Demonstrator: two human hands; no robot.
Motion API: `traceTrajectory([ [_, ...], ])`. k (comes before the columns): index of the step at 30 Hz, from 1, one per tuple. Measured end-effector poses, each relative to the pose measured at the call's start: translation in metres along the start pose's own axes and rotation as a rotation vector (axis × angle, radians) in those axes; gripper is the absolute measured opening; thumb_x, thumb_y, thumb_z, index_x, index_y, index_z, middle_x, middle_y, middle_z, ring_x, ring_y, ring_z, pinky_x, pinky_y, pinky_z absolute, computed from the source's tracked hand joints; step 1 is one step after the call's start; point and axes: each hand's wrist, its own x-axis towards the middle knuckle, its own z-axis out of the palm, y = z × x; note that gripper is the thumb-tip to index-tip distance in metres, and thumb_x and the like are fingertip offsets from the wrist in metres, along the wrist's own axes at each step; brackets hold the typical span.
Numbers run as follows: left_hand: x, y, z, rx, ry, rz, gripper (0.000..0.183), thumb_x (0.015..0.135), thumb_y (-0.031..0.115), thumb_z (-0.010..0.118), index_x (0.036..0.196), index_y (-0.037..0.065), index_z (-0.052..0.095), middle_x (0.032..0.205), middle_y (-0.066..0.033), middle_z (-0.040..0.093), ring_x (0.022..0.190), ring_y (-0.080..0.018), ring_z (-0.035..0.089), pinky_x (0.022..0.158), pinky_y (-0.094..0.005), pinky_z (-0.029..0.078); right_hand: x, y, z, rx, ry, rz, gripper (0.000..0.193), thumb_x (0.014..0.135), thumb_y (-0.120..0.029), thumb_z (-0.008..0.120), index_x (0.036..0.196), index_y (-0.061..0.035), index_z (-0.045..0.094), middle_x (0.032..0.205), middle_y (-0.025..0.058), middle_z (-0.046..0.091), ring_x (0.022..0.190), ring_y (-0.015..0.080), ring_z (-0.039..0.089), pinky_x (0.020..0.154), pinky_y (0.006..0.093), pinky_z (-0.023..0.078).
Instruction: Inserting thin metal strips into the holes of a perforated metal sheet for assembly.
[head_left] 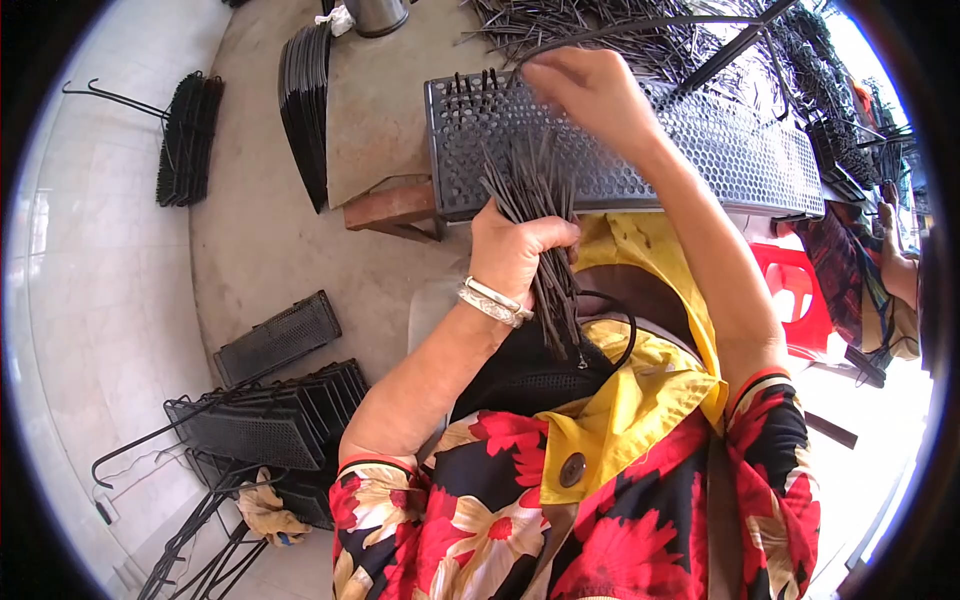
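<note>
Nearest to the camera, the left hand is closed in a fist around a bundle of thin black rods; the rods fan out above the fist and hang down below it, over the yellow cloth on the lap. A silver bracelet sits on this wrist. No package, label or sign can be made out.

Farther away, the right hand rests on the black perforated plate, with its fingers pinched together at one rod. A few rods already stand upright in holes near the plate's left end. Its fingertips are hidden, so the exact grip is hard to see.

Behind the plate lies a loose pile of rods, partly cut off at the top.
</note>
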Motion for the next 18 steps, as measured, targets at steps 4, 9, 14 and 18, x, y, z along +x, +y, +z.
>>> traceTrajectory([
  [4, 0.0, 0.001, -0.002, -0.062, -0.033, -0.026, 0.026, 0.057, -0.012, 0.059, 0.081, -0.003, 0.052, 0.065, -0.0099, 0.057, 0.05, -0.0193, 0.055, 0.047, -0.0293, 0.046, -0.013, -0.023, -0.02, 0.249, -0.424, 0.478, 0.026, 0.073, -0.021, 0.065, 0.085, 0.0026, 0.064, 0.064, 0.0047, 0.059, 0.05, 0.0078, 0.05, 0.045, 0.021, 0.039],
  [9, 0.001, -0.001, -0.002, -0.048, -0.06, -0.008, 0.023, 0.059, -0.012, 0.059, 0.079, -0.002, 0.053, 0.066, -0.0103, 0.058, 0.05, -0.0189, 0.055, 0.047, -0.0291, 0.046, -0.023, -0.019, -0.018, 0.482, -0.266, 0.655, 0.01, 0.071, -0.007, 0.067, 0.07, 0.0009, 0.062, 0.056, 0.0043, 0.056, 0.044, 0.009, 0.05, 0.039, 0.0202, 0.037],
  [14, 0.001, 0.0, -0.002, -0.025, -0.052, -0.031, 0.022, 0.059, -0.012, 0.058, 0.079, -0.002, 0.053, 0.066, -0.0099, 0.058, 0.05, -0.0182, 0.055, 0.047, -0.0286, 0.045, -0.019, -0.001, -0.033, 0.578, -0.076, 0.667, 0.009, 0.075, -0.005, 0.063, 0.076, 0.0032, 0.06, 0.062, 0.0069, 0.059, 0.047, 0.0109, 0.053, 0.04, 0.0202, 0.04],
  [18, 0.001, 0.0, -0.001, -0.035, -0.066, -0.041, 0.022, 0.059, -0.012, 0.058, 0.078, -0.002, 0.054, 0.066, -0.0097, 0.058, 0.051, -0.0179, 0.055, 0.047, -0.0284, 0.045, -0.017, 0.01, -0.039, 0.665, 0.048, 0.581, 0.011, 0.079, -0.007, 0.06, 0.082, 0.0032, 0.059, 0.068, 0.0088, 0.061, 0.051, 0.012, 0.056, 0.046, 0.0217, 0.045],
])
